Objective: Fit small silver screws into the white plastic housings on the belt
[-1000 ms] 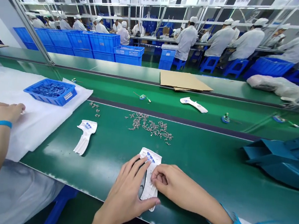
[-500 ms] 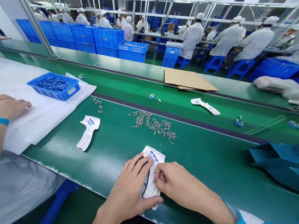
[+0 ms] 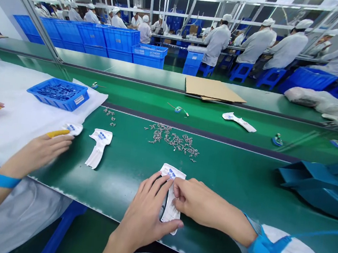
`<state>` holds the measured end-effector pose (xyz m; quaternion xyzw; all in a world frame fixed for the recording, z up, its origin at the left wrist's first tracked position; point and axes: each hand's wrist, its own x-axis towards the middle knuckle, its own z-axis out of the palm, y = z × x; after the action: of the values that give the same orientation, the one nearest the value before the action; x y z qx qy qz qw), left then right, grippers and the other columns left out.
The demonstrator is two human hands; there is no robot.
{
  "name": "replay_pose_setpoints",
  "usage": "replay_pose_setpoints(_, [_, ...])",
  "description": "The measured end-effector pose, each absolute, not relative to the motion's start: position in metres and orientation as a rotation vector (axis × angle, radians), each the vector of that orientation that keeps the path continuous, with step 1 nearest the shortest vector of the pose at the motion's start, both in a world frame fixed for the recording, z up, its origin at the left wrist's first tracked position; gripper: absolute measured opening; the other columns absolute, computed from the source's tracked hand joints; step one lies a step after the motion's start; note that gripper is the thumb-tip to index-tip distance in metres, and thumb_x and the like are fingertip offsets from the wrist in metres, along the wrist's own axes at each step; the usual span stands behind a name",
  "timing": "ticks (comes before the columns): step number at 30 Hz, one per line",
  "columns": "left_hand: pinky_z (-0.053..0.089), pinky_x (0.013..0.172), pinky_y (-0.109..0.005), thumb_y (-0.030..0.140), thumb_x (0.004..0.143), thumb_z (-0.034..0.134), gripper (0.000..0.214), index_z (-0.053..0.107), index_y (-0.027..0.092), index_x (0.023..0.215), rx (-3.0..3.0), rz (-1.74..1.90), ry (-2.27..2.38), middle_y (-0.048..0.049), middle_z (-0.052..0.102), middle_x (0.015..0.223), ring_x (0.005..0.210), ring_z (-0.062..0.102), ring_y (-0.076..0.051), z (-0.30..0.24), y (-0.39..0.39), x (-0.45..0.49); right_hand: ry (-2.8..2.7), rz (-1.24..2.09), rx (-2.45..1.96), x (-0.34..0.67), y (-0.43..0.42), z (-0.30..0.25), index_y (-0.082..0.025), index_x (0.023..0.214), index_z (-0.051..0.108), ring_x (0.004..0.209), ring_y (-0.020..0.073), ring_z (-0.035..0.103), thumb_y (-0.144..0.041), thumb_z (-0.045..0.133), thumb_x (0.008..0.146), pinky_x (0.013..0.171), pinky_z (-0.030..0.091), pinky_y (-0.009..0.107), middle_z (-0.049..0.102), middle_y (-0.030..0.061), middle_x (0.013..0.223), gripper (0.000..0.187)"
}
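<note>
A white plastic handle shell lies on the green bench right in front of me. My left hand steadies it, fingers over its upper part and thumb across its lower end. Over the shell's middle, my right hand is closed in a pinch; whatever its fingertips hold is hidden. Beyond my hands, a loose pile of small metal screws is spread out. A second white shell rests to the left, its inner side up with blue marks.
At left, a co-worker's hand with yellow finger covers holds another white shell over white sheeting. A blue tray contains small blue parts. Behind runs a green belt with parts. A teal scoop-like bin stands at right.
My right hand has moved slightly up along the shell; my left hand keeps its place. The co-worker's hand has come rightward with a white shell. Parts on the belt have shifted right.
</note>
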<state>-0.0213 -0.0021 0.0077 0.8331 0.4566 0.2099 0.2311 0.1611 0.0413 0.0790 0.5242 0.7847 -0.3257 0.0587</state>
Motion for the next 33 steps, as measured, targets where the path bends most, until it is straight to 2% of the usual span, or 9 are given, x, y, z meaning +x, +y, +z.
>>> replay_pose_setpoints(3, [0.036, 0.114, -0.055, 0.055, 0.081, 0.071, 0.084, 0.032, 0.024, 0.149, 2.286, 0.583, 1.268, -0.0106, 0.043, 0.152, 0.145, 0.03, -0.034, 0.007, -0.002, -0.022, 2.443, -1.15, 1.562, 0.176, 0.051, 0.075, -0.022, 0.09, 0.061, 0.076, 0.0192, 0.061, -0.019, 0.056, 0.087, 0.06, 0.038, 0.026, 0.068, 0.001, 0.078, 0.007])
replay_pose_setpoints(5, [0.037, 0.113, -0.056, 0.055, 0.081, 0.072, 0.085, 0.032, 0.025, 0.149, 2.275, 0.576, 1.28, -0.0108, 0.043, 0.152, 0.144, 0.031, -0.035, 0.006, -0.002, -0.022, 2.521, -1.137, 1.679, 0.194, 0.069, 0.068, -0.022, 0.098, 0.064, 0.076, 0.0188, 0.064, -0.022, 0.052, 0.091, 0.063, 0.044, 0.026, 0.071, 0.0023, 0.083, 0.014])
replay_pose_setpoints(9, [0.037, 0.113, -0.057, 0.057, 0.081, 0.07, 0.085, 0.03, 0.027, 0.15, 2.262, 0.538, 1.299, -0.0087, 0.039, 0.155, 0.145, 0.029, -0.035, 0.005, -0.002, -0.023, 2.648, -0.508, 2.017, 0.235, 0.118, 0.045, -0.02, 0.111, 0.067, 0.095, 0.0228, 0.067, -0.014, 0.049, 0.092, 0.079, 0.05, 0.031, 0.069, 0.0098, 0.113, 0.027])
replay_pose_setpoints(13, [0.037, 0.113, -0.056, 0.055, 0.081, 0.071, 0.086, 0.029, 0.027, 0.151, 2.264, 0.53, 1.309, -0.0084, 0.039, 0.155, 0.145, 0.029, -0.034, 0.005, -0.003, -0.023, 2.645, -0.405, 1.998, 0.245, 0.142, 0.033, -0.02, 0.104, 0.07, 0.09, 0.0223, 0.068, -0.02, 0.054, 0.094, 0.079, 0.051, 0.032, 0.071, 0.009, 0.107, 0.02])
replay_pose_setpoints(18, [0.037, 0.114, -0.056, 0.052, 0.081, 0.073, 0.086, 0.029, 0.025, 0.15, 2.286, 0.527, 1.305, -0.0088, 0.04, 0.155, 0.145, 0.03, -0.034, 0.005, -0.003, -0.023, 2.673, -0.227, 1.979, 0.217, 0.13, 0.035, -0.019, 0.104, 0.069, 0.101, 0.0274, 0.062, -0.023, 0.051, 0.097, 0.084, 0.046, 0.036, 0.068, 0.012, 0.108, 0.021])
replay_pose_setpoints(21, [0.037, 0.113, -0.057, 0.052, 0.081, 0.072, 0.086, 0.029, 0.025, 0.15, 2.292, 0.535, 1.311, -0.0097, 0.04, 0.155, 0.145, 0.03, -0.035, 0.005, -0.003, -0.023, 2.705, -0.225, 1.852, 0.199, 0.125, 0.035, -0.021, 0.098, 0.07, 0.094, 0.0253, 0.062, -0.019, 0.055, 0.094, 0.08, 0.045, 0.033, 0.07, 0.009, 0.101, 0.015])
replay_pose_setpoints(28, [0.039, 0.112, -0.057, 0.054, 0.082, 0.07, 0.084, 0.03, 0.024, 0.15, 2.286, 0.525, 1.296, -0.01, 0.04, 0.155, 0.145, 0.03, -0.035, 0.007, -0.003, -0.022, 2.673, -0.225, 1.813, 0.192, 0.119, 0.036, -0.017, 0.086, 0.066, 0.085, 0.0254, 0.06, -0.012, 0.052, 0.09, 0.073, 0.042, 0.033, 0.07, 0.0101, 0.086, 0.015])
replay_pose_setpoints(31, [0.038, 0.112, -0.057, 0.054, 0.082, 0.071, 0.085, 0.03, 0.023, 0.15, 2.288, 0.543, 1.297, -0.0111, 0.041, 0.154, 0.144, 0.031, -0.035, 0.009, -0.003, -0.021, 2.699, -0.333, 1.868, 0.195, 0.102, 0.045, -0.017, 0.095, 0.065, 0.085, 0.024, 0.06, -0.015, 0.05, 0.09, 0.072, 0.044, 0.032, 0.07, 0.008, 0.088, 0.016])
replay_pose_setpoints(33, [0.039, 0.112, -0.057, 0.054, 0.081, 0.072, 0.086, 0.031, 0.023, 0.149, 2.301, 0.569, 1.29, -0.0119, 0.043, 0.153, 0.144, 0.033, -0.035, 0.01, -0.003, -0.02, 2.717, -0.555, 1.927, 0.195, 0.085, 0.053, -0.019, 0.102, 0.065, 0.086, 0.022, 0.061, -0.018, 0.049, 0.091, 0.075, 0.045, 0.032, 0.07, 0.0063, 0.093, 0.019])
